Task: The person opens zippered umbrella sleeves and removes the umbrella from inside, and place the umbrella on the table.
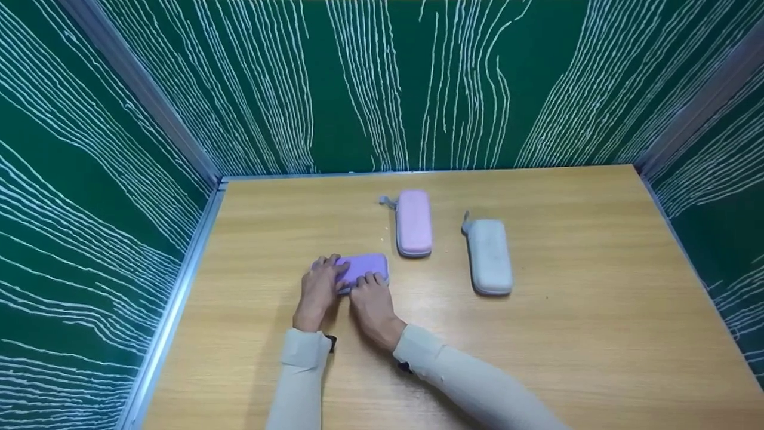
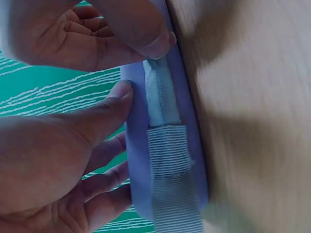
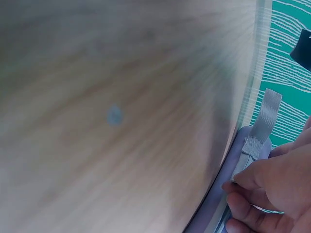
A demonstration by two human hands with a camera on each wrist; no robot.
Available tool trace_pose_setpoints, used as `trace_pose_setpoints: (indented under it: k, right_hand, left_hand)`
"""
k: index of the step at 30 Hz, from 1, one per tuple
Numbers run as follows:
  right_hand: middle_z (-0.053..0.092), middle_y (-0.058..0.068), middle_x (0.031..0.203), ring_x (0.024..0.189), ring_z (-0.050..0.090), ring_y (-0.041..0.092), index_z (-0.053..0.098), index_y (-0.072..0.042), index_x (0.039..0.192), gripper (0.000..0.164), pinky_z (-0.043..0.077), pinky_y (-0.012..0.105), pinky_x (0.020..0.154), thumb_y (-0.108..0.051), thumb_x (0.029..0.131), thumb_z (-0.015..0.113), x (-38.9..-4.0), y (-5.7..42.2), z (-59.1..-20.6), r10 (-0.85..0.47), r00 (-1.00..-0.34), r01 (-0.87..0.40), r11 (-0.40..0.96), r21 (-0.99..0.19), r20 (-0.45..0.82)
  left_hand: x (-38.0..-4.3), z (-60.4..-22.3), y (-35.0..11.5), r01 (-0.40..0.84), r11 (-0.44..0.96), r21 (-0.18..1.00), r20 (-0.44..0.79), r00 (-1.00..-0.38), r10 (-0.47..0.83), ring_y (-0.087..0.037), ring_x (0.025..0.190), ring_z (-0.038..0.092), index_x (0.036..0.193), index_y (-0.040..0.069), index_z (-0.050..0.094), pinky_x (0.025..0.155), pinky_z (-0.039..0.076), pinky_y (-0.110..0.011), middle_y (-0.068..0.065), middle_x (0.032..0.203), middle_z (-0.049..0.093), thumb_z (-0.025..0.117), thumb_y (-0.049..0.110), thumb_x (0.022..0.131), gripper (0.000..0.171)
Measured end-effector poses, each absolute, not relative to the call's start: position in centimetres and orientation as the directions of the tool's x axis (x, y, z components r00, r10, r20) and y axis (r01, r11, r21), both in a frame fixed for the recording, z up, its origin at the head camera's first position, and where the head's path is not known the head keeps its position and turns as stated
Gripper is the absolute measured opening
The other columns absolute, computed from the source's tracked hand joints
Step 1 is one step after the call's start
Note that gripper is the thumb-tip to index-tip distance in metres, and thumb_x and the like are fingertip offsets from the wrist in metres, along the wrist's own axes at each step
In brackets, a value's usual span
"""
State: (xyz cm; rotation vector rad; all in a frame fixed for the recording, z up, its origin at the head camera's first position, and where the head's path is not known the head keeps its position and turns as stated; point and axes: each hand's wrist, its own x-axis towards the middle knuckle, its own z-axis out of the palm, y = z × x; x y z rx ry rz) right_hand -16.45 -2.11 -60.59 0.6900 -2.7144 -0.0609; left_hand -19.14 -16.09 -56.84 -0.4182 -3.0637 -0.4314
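Observation:
A purple zip case [image 1: 365,264] lies lengthwise on the table. My left hand [image 1: 319,289] holds its left end, fingers over the top and thumb [image 2: 119,92] against the upper edge of the near side. Along that side runs a grey zip [image 2: 162,92], which ends at a ribbed grey fabric strap [image 2: 170,153] by the left end. My right hand [image 1: 373,304] pinches at the zip with thumb and forefinger, in the right wrist view [image 3: 279,182] too; the zip pull itself is hidden by the fingertips.
A pink zip case [image 1: 414,222] stands out behind and to the right, its grey strap pointing left. Farther right lies a grey zip case [image 1: 490,257]. Green walls [image 1: 465,89] with white wavy lines border the wooden table [image 1: 573,334] at the back and sides.

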Motion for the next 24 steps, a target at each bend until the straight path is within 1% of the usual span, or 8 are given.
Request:
trace_pose_setpoints:
  k: [2,5,7,12,18,24]
  right_hand:
    - [0.071,0.002,0.083,0.086,0.061,0.021,0.08,-0.013,0.088,0.007,0.046,0.035,0.083,-0.012,0.087,0.073,-16.5,-2.2,-60.6,-0.469,-0.816,-0.451,0.882,0.135,0.338]
    - [0.068,0.0,0.08,0.084,0.06,0.02,0.078,-0.016,0.083,0.011,0.044,0.034,0.08,-0.015,0.088,0.07,-16.5,-2.4,-60.8,-0.465,-0.801,-0.441,0.884,0.153,0.377]
    - [0.068,-0.001,0.079,0.083,0.059,0.02,0.078,-0.016,0.082,0.012,0.043,0.034,0.079,-0.016,0.089,0.069,-16.4,-2.6,-60.8,-0.463,-0.796,-0.436,0.885,0.161,0.39]
    - [0.067,-0.001,0.079,0.082,0.059,0.02,0.077,-0.015,0.082,0.01,0.044,0.033,0.078,-0.015,0.088,0.069,-16.5,-2.9,-60.9,-0.476,-0.788,-0.453,0.878,0.156,0.39]
    - [0.068,-0.001,0.081,0.083,0.059,0.019,0.079,-0.016,0.085,0.01,0.044,0.033,0.079,-0.014,0.087,0.069,-16.5,-3.3,-60.8,-0.488,-0.783,-0.478,0.869,0.128,0.386]
    - [0.068,-0.001,0.084,0.085,0.059,0.019,0.079,-0.018,0.087,0.012,0.044,0.032,0.08,-0.015,0.09,0.068,-16.4,-3.8,-60.7,-0.498,-0.786,-0.485,0.864,0.133,0.366]
  left_hand:
    - [-19.1,-56.6,-16.3,0.279,0.914,0.296,0.055,-0.96,0.275,-0.043,0.126,0.06,0.133,0.008,0.074,0.096,0.056,-0.057,-0.019,0.141,0.063,0.074,0.01,0.097,0.036]
    - [-19.1,-56.4,-16.7,0.293,0.897,0.331,0.054,-0.955,0.292,-0.044,0.126,0.06,0.13,0.005,0.075,0.1,0.054,-0.058,-0.02,0.14,0.064,0.072,0.002,0.096,0.035]
    - [-19.1,-56.4,-16.8,0.295,0.892,0.343,0.05,-0.954,0.297,-0.043,0.126,0.06,0.13,0.004,0.075,0.101,0.053,-0.058,-0.019,0.141,0.064,0.071,0.0,0.096,0.035]
    - [-19.3,-56.6,-17.0,0.283,0.893,0.35,0.046,-0.957,0.285,-0.039,0.127,0.061,0.13,0.004,0.075,0.103,0.054,-0.054,-0.017,0.141,0.065,0.072,0.001,0.096,0.035]
    - [-19.3,-56.7,-17.1,0.274,0.887,0.373,0.044,-0.96,0.278,-0.038,0.13,0.06,0.132,0.004,0.073,0.106,0.052,-0.054,-0.017,0.143,0.064,0.072,0.004,0.097,0.036]
    - [-19.5,-56.7,-17.1,0.252,0.887,0.386,0.019,-0.964,0.265,-0.04,0.137,0.057,0.133,0.004,0.073,0.111,0.049,-0.054,-0.016,0.147,0.062,0.071,0.004,0.098,0.035]
